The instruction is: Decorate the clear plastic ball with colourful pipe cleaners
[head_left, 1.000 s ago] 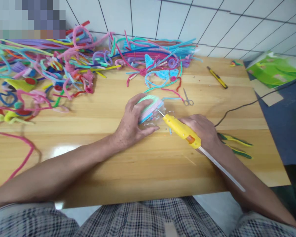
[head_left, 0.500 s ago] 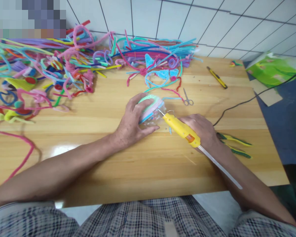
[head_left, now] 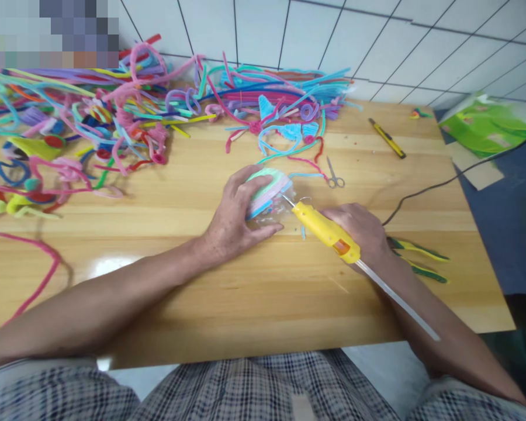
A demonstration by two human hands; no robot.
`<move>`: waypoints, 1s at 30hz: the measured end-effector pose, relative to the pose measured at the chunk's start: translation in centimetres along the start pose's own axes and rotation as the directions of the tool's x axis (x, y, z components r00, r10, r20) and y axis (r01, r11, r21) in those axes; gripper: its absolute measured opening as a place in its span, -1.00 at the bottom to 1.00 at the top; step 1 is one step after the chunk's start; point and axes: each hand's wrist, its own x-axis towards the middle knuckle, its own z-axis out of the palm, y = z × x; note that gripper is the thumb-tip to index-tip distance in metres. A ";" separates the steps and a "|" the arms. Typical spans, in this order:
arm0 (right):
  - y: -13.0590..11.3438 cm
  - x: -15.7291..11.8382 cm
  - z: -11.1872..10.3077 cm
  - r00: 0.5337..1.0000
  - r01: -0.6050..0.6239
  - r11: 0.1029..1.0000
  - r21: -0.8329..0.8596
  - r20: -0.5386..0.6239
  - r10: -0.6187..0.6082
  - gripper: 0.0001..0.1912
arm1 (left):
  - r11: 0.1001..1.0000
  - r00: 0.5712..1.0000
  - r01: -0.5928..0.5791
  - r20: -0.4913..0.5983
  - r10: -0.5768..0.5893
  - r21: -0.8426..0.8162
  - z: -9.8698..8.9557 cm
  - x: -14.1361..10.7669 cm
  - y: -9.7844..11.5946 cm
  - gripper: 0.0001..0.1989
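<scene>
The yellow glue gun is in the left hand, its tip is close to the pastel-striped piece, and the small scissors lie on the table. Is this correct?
The side is wrong: in the head view, the yellow glue gun is in the right hand. Its tip is close to the pastel-striped piece, and the small scissors lie on the table.

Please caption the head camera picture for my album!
Right hand points a yellow plastic glue gun at a rounded, pastel-striped fuzzy piece in the left hand.

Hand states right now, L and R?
Left hand: closed around the pastel striped piece, thumb apart from it.
Right hand: holding the yellow glue gun, nozzle at the piece.
</scene>
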 end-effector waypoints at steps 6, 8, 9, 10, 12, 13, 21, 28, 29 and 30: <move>-0.4 0.3 -0.2 0.997 0.032 0.999 -0.002 -0.065 -0.032 -0.68 | 1.000 1.000 0.023 0.022 -0.023 -0.021 -0.1 0.1 0.1 -0.11; -0.4 0.3 -0.1 1.000 0.012 1.000 0.003 -0.029 -0.012 -0.67 | 1.000 0.999 0.023 0.031 -0.022 -0.018 -0.1 0.1 0.1 -0.11; -0.4 0.2 -0.1 1.000 0.007 1.000 0.008 -0.022 -0.007 -0.66 | 1.000 0.999 0.021 0.034 -0.021 -0.009 -0.1 0.1 0.1 -0.10; -0.4 0.2 -0.1 1.000 0.010 1.000 0.014 -0.023 -0.010 -0.66 | 1.000 0.999 0.019 0.035 -0.019 0.003 -0.1 0.1 0.1 -0.10; -0.4 0.1 -0.1 0.998 0.039 0.999 0.023 -0.051 -0.037 -0.66 | 1.000 0.999 0.013 0.035 -0.014 0.020 -0.1 0.1 0.1 -0.09; -0.4 0.1 -0.2 0.996 0.059 0.998 0.026 -0.073 -0.057 -0.66 | 1.000 0.999 0.011 0.033 -0.011 0.024 -0.1 0.1 0.0 -0.09; -0.5 0.2 -0.4 0.994 0.067 0.997 0.038 -0.091 -0.063 -0.65 | 0.999 0.997 0.047 0.053 -0.048 0.023 -0.2 0.1 0.0 -0.10; -0.5 0.0 -0.8 0.997 0.049 0.998 0.030 -0.067 -0.046 -0.56 | 0.999 0.998 0.044 0.036 -0.042 -0.031 -0.2 0.1 0.1 -0.09; -0.4 0.0 -0.7 0.995 0.065 0.997 0.035 -0.080 -0.062 -0.56 | 0.999 0.999 0.041 0.036 -0.040 -0.034 -0.2 0.1 0.1 -0.10; -0.4 0.0 -0.7 0.991 0.086 0.995 0.041 -0.102 -0.082 -0.56 | 0.999 0.999 0.038 0.036 -0.037 -0.034 -0.2 0.1 0.2 -0.11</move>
